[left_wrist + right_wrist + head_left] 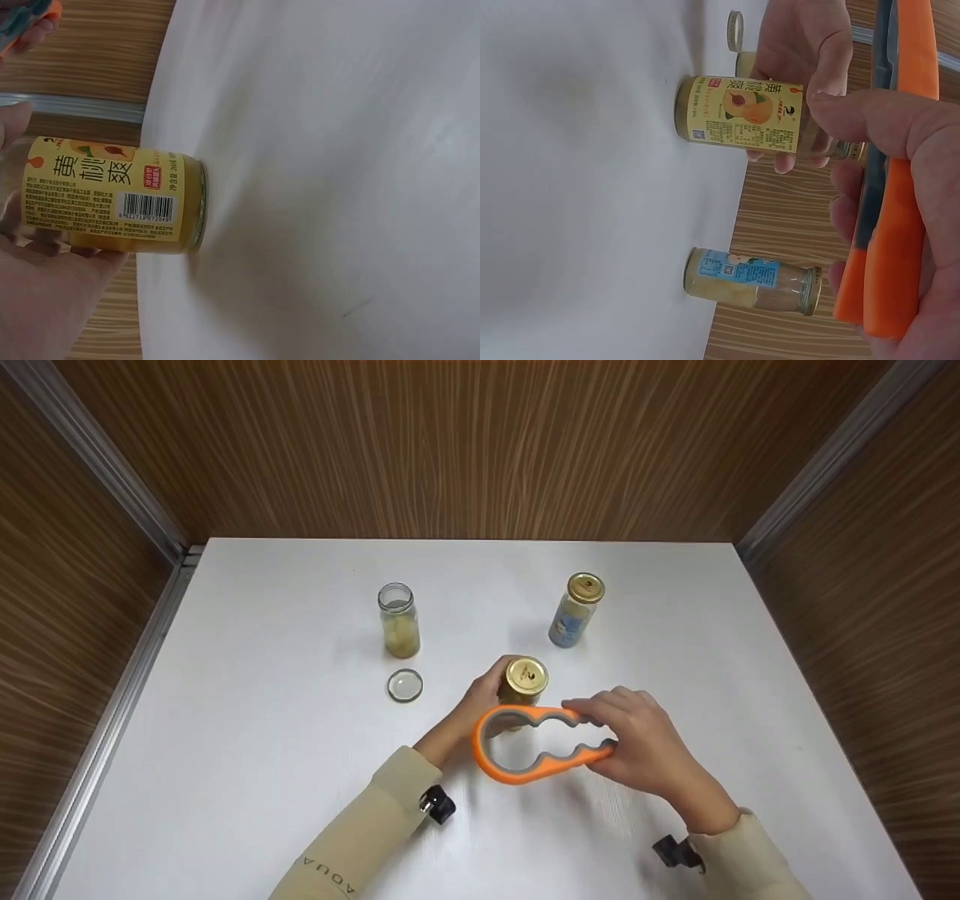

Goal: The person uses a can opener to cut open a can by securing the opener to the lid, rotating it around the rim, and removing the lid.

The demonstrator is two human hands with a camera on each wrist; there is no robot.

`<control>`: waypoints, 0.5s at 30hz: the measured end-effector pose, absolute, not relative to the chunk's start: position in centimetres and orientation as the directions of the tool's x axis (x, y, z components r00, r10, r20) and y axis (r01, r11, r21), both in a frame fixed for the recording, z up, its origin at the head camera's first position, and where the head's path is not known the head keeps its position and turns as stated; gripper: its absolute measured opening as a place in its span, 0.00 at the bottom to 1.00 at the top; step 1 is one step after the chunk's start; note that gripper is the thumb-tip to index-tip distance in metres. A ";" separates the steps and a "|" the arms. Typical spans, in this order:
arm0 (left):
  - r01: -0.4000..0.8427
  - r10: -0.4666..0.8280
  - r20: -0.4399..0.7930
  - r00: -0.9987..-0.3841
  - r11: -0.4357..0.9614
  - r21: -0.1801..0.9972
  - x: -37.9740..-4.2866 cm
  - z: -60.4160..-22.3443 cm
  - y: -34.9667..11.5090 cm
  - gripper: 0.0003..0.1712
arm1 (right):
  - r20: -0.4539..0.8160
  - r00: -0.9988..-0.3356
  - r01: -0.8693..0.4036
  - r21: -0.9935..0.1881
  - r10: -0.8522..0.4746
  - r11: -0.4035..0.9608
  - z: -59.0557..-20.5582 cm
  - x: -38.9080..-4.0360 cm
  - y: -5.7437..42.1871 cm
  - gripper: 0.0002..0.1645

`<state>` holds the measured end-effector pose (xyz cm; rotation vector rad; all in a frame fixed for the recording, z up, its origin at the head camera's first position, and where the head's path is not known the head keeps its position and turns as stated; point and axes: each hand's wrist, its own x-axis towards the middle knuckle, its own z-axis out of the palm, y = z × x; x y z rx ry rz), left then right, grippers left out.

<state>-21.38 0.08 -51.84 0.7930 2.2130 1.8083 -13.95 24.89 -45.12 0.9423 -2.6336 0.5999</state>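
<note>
Currently, yellow-labelled jar [526,676] being gripped by left hand [484,697]; orange opener [555,766] being held by right hand [637,741] at jar's six o'clock, head view.

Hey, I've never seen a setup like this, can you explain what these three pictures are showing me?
Sure. There's no robot here, just a person's two bare hands. The widest picture comes from a camera on their head, looking down. The other two come from cameras on the left and right wrists, so the scene looks turned sideways.

The left hand holds a yellow-labelled jar with its gold lid on. The right hand holds an orange and grey tool, which looks like a jar opener.

On the white table stand an open jar, with a loose lid lying near it, and a closed jar with a blue label.
</note>
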 end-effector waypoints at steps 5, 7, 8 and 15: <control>0.129 0.507 0.107 -0.855 0.009 0.992 -20.6 -51.7 0.3 0.40 | 0.409 -0.735 -0.663 -0.271 -0.540 0.698 -44.7 -14.3 24.6 0.38; 0.066 0.526 0.101 -0.844 -0.086 0.994 -19.9 -51.3 0.4 0.36 | 0.421 -0.732 -0.664 -0.264 -0.536 0.700 -44.6 -14.4 24.4 0.38; 0.050 0.538 0.112 -0.835 -0.129 0.990 -19.6 -51.1 0.4 0.34 | 0.425 -0.732 -0.662 -0.261 -0.532 0.702 -44.5 -14.5 24.3 0.38; 0.414 0.615 0.405 -0.677 -0.136 0.900 -19.9 -50.0 1.0 0.19 | 0.421 -0.752 -0.637 -0.267 -0.506 0.723 -44.2 -15.2 23.3 0.39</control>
